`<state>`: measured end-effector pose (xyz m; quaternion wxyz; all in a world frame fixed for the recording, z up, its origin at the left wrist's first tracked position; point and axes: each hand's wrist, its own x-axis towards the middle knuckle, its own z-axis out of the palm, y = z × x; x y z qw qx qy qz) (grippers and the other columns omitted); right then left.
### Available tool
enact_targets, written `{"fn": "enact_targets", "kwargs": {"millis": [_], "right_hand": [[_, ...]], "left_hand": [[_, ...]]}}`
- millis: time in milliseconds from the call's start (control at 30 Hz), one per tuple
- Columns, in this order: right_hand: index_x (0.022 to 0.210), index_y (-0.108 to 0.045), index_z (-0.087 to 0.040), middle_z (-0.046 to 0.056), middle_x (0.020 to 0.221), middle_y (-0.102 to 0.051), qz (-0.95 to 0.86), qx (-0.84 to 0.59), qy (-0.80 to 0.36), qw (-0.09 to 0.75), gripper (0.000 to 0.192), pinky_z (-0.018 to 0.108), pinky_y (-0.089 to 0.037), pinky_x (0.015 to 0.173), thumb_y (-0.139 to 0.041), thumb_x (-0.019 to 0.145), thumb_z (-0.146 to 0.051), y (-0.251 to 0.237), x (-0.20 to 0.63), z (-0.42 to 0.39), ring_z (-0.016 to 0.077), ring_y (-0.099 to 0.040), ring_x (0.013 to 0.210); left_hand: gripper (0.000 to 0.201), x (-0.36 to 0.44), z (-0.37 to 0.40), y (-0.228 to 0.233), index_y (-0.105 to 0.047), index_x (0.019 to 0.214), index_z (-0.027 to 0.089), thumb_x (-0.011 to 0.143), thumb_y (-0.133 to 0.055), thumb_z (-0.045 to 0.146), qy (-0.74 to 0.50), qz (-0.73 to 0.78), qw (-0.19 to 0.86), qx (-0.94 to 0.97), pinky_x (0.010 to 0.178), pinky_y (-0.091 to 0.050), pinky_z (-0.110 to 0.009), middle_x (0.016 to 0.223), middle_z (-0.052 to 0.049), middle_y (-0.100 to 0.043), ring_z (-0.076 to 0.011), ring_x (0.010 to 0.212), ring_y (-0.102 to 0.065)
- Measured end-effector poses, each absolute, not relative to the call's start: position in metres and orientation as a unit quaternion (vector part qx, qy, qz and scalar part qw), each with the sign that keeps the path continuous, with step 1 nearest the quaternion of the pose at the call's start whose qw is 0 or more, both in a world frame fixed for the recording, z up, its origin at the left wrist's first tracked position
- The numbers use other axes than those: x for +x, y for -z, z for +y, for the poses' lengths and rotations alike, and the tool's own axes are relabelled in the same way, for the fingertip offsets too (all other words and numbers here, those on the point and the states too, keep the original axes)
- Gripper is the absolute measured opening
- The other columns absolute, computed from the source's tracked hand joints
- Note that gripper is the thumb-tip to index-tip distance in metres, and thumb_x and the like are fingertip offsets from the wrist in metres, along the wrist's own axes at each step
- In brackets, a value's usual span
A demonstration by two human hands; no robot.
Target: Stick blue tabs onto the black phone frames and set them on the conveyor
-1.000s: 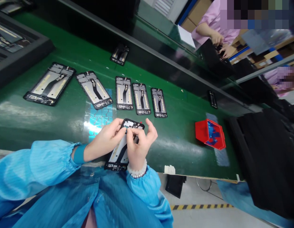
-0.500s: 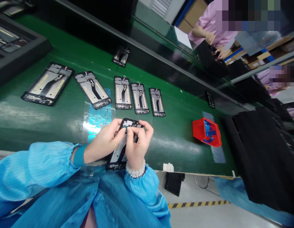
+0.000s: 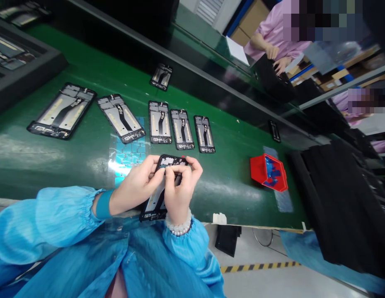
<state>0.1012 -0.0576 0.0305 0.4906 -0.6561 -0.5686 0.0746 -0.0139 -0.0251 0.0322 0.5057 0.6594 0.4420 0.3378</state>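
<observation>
Phone frame (image 3: pixel 163 186) sits in both hands at the near edge of the green surface (image 3: pixel 229 182), its long axis running from the person's lap up and away toward the row of like frames, the far end tipped slightly to the right. Left hand (image 3: pixel 134 188) comes in from the left and closes on the frame's left edge near the top, thumb tip pressed onto the upper part of the open back. Right hand (image 3: pixel 180 186) rises from below, wrist ringed by a pearl bracelet (image 3: pixel 179 227), and curls over the right edge; its thumb and forefinger pinch together at the top end, right beside the left thumb — whether something small is caught between them cannot be told. Both hands thus meet at the frame's far end, and the near end pokes out below them, unsupported, above the blue sleeves. Just left of the hands and beyond them lies a clear sheet of blue stickers (image 3: pixel 128 155) on the surface. Five more frames (image 3: pixel 160 122) lie face-open in a row farther off, and a sixth stands apart near the rail. Well to the right stands a red bin (image 3: pixel 268 171) with blue scraps inside. Across the line, another person's hands (image 3: pixel 277 58) work at a dark tray.
</observation>
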Motion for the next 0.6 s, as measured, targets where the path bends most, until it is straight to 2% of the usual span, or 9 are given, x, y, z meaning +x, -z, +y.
{"fn": "enact_targets", "kwargs": {"millis": [33,100,167,200,267,333,433,500,600], "right_hand": [[0.085,-0.052,-0.019,0.01,0.11,-0.046,-0.554,-0.666,-0.064,0.496,0.007,0.04,-0.046,0.091,-0.058,0.083,-0.019,-0.031,0.103,-0.058,0.0215,-0.044,0.118],[0.097,-0.048,-0.02,0.013,0.119,-0.043,-0.509,-0.69,-0.047,0.512,0.033,0.04,-0.048,0.089,-0.07,0.074,-0.028,-0.032,0.107,-0.059,0.0241,-0.042,0.12],[0.108,-0.044,-0.02,0.014,0.123,-0.043,-0.478,-0.693,-0.097,0.531,0.056,0.037,-0.05,0.084,-0.077,0.065,-0.035,-0.035,0.112,-0.059,0.0236,-0.048,0.114],[0.111,-0.043,-0.02,0.013,0.12,-0.048,-0.469,-0.685,-0.152,0.536,0.059,0.034,-0.052,0.08,-0.076,0.065,-0.036,-0.036,0.113,-0.058,0.0213,-0.053,0.108],[0.11,-0.045,-0.019,0.007,0.104,-0.058,-0.454,-0.66,-0.265,0.537,0.048,0.028,-0.053,0.074,-0.07,0.072,-0.034,-0.039,0.113,-0.057,0.0151,-0.061,0.089],[0.104,-0.048,-0.019,0.002,0.091,-0.062,-0.433,-0.647,-0.319,0.541,0.036,0.026,-0.053,0.072,-0.065,0.076,-0.031,-0.041,0.111,-0.056,0.0122,-0.062,0.078],[0.104,-0.049,-0.019,0.003,0.095,-0.062,-0.411,-0.647,-0.323,0.555,0.032,0.026,-0.053,0.073,-0.063,0.077,-0.029,-0.04,0.106,-0.059,0.0123,-0.063,0.081],[0.11,-0.048,-0.019,0.005,0.101,-0.06,-0.407,-0.65,-0.314,0.56,0.036,0.026,-0.053,0.076,-0.062,0.078,-0.027,-0.038,0.106,-0.061,0.0128,-0.063,0.085],[0.117,-0.046,-0.019,0.005,0.105,-0.058,-0.431,-0.649,-0.294,0.554,0.041,0.028,-0.051,0.082,-0.06,0.079,-0.024,-0.037,0.113,-0.063,0.0139,-0.061,0.093]], "left_hand": [[0.023,-0.014,-0.026,-0.033,-0.047,0.108,0.017,0.09,-0.043,0.031,-0.341,0.445,0.5,0.66,0.054,-0.046,-0.022,0.078,-0.001,-0.069,-0.015,0.066,-0.065],[0.024,-0.014,-0.028,-0.034,-0.048,0.109,0.017,0.091,-0.042,0.032,-0.338,0.457,0.478,0.67,0.051,-0.045,-0.021,0.072,0.0,-0.067,-0.0143,0.059,-0.063],[0.028,-0.015,-0.029,-0.035,-0.049,0.112,0.017,0.091,-0.039,0.032,-0.324,0.464,0.434,0.701,0.051,-0.045,-0.022,0.069,0.001,-0.067,-0.0148,0.057,-0.063],[0.03,-0.015,-0.029,-0.034,-0.05,0.114,0.017,0.091,-0.038,0.032,-0.315,0.467,0.403,0.721,0.053,-0.046,-0.023,0.071,0.0,-0.068,-0.016,0.059,-0.064],[0.036,-0.016,-0.027,-0.033,-0.051,0.119,0.017,0.092,-0.035,0.033,-0.299,0.47,0.34,0.757,0.06,-0.049,-0.025,0.083,-0.004,-0.072,-0.0192,0.07,-0.068],[0.042,-0.016,-0.024,-0.031,-0.051,0.124,0.016,0.092,-0.032,0.035,-0.292,0.471,0.3,0.777,0.067,-0.051,-0.026,0.099,-0.008,-0.072,-0.0219,0.079,-0.07],[0.047,-0.017,-0.021,-0.031,-0.049,0.13,0.014,0.094,-0.03,0.035,-0.301,0.46,0.299,0.78,0.078,-0.051,-0.027,0.115,-0.01,-0.068,-0.023,0.093,-0.069],[0.048,-0.018,-0.019,-0.032,-0.047,0.133,0.013,0.095,-0.028,0.035,-0.301,0.446,0.323,0.778,0.079,-0.051,-0.027,0.116,-0.009,-0.068,-0.0223,0.095,-0.068],[0.051,-0.02,-0.019,-0.034,-0.043,0.137,0.01,0.095,-0.028,0.034,-0.265,0.418,0.366,0.788,0.068,-0.05,-0.026,0.102,-0.009,-0.072,-0.0206,0.081,-0.069]]}}
